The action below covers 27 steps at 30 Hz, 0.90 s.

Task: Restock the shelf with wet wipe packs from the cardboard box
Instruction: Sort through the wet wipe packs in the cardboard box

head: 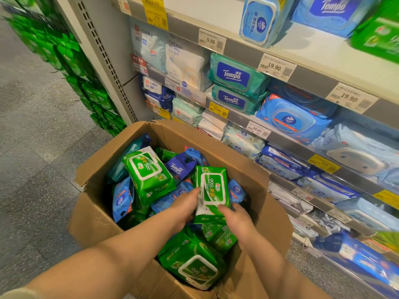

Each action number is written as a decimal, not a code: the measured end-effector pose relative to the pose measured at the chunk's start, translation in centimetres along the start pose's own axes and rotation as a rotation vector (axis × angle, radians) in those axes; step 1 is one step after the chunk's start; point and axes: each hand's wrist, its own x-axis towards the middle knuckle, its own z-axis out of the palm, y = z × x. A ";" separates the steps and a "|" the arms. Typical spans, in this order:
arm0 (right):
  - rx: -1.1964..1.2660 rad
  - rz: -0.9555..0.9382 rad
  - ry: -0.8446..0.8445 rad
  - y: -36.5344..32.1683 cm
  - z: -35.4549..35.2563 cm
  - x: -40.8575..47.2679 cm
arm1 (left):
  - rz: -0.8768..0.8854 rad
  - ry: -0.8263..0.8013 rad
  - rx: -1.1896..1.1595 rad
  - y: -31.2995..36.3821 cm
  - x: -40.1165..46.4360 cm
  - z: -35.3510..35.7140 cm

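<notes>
Grey speckled floor (pixel 38 130) runs along your left, and on your right stand store shelves (pixel 306 83) stacked with wipe packs in blue, teal and white, price tags (pixel 275 66) clipped along their front edges. Between you and the shelves sits an open cardboard box (pixel 254 175), flaps spread, filled with loose packs — mostly green ones, with blue and purple ones mixed in.

Your two hands meet over the middle of the box on one green wipe pack (pixel 212 194), held upright with its white lid label facing you. Your left hand (pixel 185 209) grips its left edge, fingers curled behind it and thumb at the front. Your right hand (pixel 236 217) grips the lower right corner, thumb pressed on the front face, the other fingers hidden behind the pack.

That pack is raised a little above the others — still over the box, well short of the shelves. Another green pack (pixel 149 174) lies tilted on the pile to its left, and a third (pixel 192 261) lies at the near edge under your forearms.
</notes>
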 end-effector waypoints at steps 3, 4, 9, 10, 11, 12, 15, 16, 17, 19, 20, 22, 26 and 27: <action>0.020 -0.007 0.025 -0.1 0.1 -0.3 | 0.083 0.020 0.132 -0.1 0.1 -0.4; 0.027 -0.015 0.031 0.0 0.2 -0.4 | 0.110 0.038 0.165 -0.1 -0.1 -0.5; 0.276 0.042 0.021 0.2 0.9 -1.1 | 0.123 0.075 0.159 -0.3 0.0 -0.8; 0.353 0.053 0.019 0.3 1.0 -1.2 | 0.122 0.071 0.160 -0.5 0.1 -0.8; 0.413 0.067 0.011 0.4 1.1 -1.1 | 0.119 0.070 0.157 -0.7 0.3 -0.7; 0.460 0.070 0.005 0.5 1.3 -1.2 | 0.114 0.070 0.154 -0.8 0.2 -0.6; 0.571 0.039 0.064 0.1 1.7 -1.8 | 0.131 0.078 0.173 -1.3 -0.3 -0.1; 0.599 0.030 0.096 0.0 1.7 -1.9 | 0.134 0.076 0.167 -1.4 -0.5 0.0; 0.618 0.024 0.122 -0.1 1.6 -2.1 | 0.135 0.068 0.155 -1.5 -0.8 0.1; 0.627 0.009 0.155 -0.1 1.4 -2.5 | 0.126 0.038 0.113 -1.4 -1.4 0.3; 0.619 -0.001 0.169 -0.1 1.2 -2.8 | 0.112 0.020 0.085 -1.4 -1.8 0.4; 0.586 -0.028 0.193 -0.1 0.6 -3.2 | 0.082 -0.019 0.038 -1.1 -2.4 0.5; 0.586 -0.077 0.220 -0.5 -0.8 -4.3 | 0.074 -0.083 0.012 -0.1 -3.0 1.0; 0.596 -0.088 0.223 -0.7 -1.1 -4.6 | 0.073 -0.079 -0.015 0.3 -3.1 1.2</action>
